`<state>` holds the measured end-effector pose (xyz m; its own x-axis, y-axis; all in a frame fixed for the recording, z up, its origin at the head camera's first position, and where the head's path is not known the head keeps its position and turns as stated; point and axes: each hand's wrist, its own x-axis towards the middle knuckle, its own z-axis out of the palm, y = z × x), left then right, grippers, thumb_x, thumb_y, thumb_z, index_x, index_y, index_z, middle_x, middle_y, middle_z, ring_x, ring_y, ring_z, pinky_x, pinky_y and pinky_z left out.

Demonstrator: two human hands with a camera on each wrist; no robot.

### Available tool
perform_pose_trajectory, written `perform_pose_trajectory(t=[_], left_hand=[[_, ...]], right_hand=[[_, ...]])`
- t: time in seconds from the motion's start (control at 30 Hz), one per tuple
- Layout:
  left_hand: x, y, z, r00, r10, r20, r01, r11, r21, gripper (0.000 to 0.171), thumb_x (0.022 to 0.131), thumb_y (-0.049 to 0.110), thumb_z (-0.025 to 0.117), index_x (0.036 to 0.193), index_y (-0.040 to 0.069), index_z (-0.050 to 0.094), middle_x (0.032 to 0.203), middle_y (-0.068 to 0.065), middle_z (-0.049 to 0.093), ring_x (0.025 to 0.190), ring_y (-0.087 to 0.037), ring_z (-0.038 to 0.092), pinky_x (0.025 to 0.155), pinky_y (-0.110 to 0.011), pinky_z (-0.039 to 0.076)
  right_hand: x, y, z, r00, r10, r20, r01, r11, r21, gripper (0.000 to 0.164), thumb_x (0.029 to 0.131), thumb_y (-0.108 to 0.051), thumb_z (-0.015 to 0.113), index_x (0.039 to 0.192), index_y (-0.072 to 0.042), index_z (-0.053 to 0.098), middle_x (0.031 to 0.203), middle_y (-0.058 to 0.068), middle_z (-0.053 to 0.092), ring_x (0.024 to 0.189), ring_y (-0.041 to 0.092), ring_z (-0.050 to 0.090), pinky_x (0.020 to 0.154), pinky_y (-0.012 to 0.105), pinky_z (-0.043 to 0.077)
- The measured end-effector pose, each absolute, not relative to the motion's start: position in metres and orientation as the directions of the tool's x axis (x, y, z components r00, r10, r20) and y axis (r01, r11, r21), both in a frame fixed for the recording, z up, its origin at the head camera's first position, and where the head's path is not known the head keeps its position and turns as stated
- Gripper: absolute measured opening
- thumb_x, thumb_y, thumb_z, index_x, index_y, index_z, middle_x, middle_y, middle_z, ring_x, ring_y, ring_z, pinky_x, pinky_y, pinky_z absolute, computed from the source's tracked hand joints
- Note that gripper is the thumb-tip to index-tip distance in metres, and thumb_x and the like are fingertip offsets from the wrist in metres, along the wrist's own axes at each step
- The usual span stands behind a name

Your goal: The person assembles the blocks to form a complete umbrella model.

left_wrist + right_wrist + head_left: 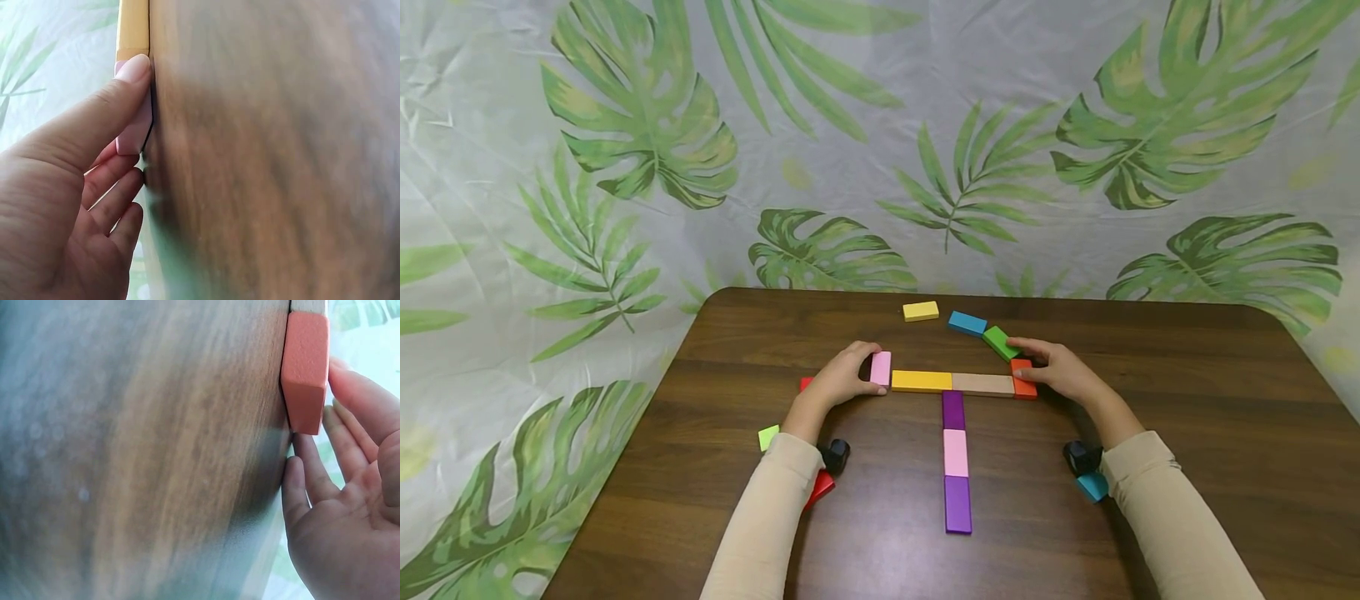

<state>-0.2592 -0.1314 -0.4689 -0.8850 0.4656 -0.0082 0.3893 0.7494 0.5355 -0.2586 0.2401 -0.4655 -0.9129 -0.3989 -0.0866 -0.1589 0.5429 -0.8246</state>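
My left hand (844, 377) pinches a pink block (881, 368) between the thumb at its near end and a finger at its far end. The block stands crosswise at the left end of a row, beside a yellow-orange block (922, 381). A tan block (982, 384) continues the row, with an orange-red block (1025, 385) crosswise at the right end. My right hand (1060, 371) rests its thumb on the orange-red block (305, 369), other fingers loosely extended. Below the row's middle run a dark purple block (952, 410), a second pink block (956, 453) and a purple block (958, 505).
Behind the row lie a pale yellow block (921, 312), a blue block (967, 323) and a green block (1001, 342). A lime block (768, 437) and a red block (820, 490) lie by the left forearm, a teal block (1092, 486) by the right wrist. Leaf-patterned cloth (820, 167) hangs behind the table.
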Motion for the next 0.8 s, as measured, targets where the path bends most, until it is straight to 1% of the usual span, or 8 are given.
perform_pose_trajectory(t=[0.2,0.4,0.8], left_hand=[[-0.2592,-0.1308,-0.4713,-0.892,0.451,-0.018,0.365,0.744,0.559,0.074,0.071,0.037,0.075,0.131,0.007,0.044,0.131,-0.008,0.043,0.121,-0.021,0.038,0.099,-0.035,0.031],[-0.2587,-0.1303,-0.4717,-0.895,0.445,-0.019,0.354,0.737,0.576,0.074,0.071,0.036,0.075,0.132,0.008,0.044,0.132,-0.008,0.042,0.122,-0.021,0.037,0.100,-0.037,0.030],[-0.2577,-0.1298,-0.4716,-0.896,0.444,-0.021,0.353,0.739,0.574,0.074,0.071,0.036,0.075,0.132,0.009,0.043,0.132,-0.007,0.042,0.122,-0.021,0.036,0.100,-0.037,0.030]], right_hand=[[-0.2584,0.2402,-0.4661,-0.912,-0.399,-0.089,-0.153,0.535,-0.831,0.059,0.084,-0.018,0.064,0.135,-0.005,0.040,0.132,0.027,0.037,0.121,0.042,0.031,0.097,0.055,0.026],[-0.2583,0.2406,-0.4658,-0.912,-0.399,-0.096,-0.148,0.540,-0.829,0.059,0.084,-0.019,0.064,0.136,-0.005,0.039,0.133,0.027,0.036,0.122,0.042,0.030,0.097,0.056,0.025],[-0.2576,0.2412,-0.4648,-0.912,-0.398,-0.102,-0.143,0.540,-0.829,0.059,0.085,-0.021,0.063,0.136,-0.005,0.039,0.134,0.026,0.035,0.123,0.042,0.029,0.097,0.056,0.025]])
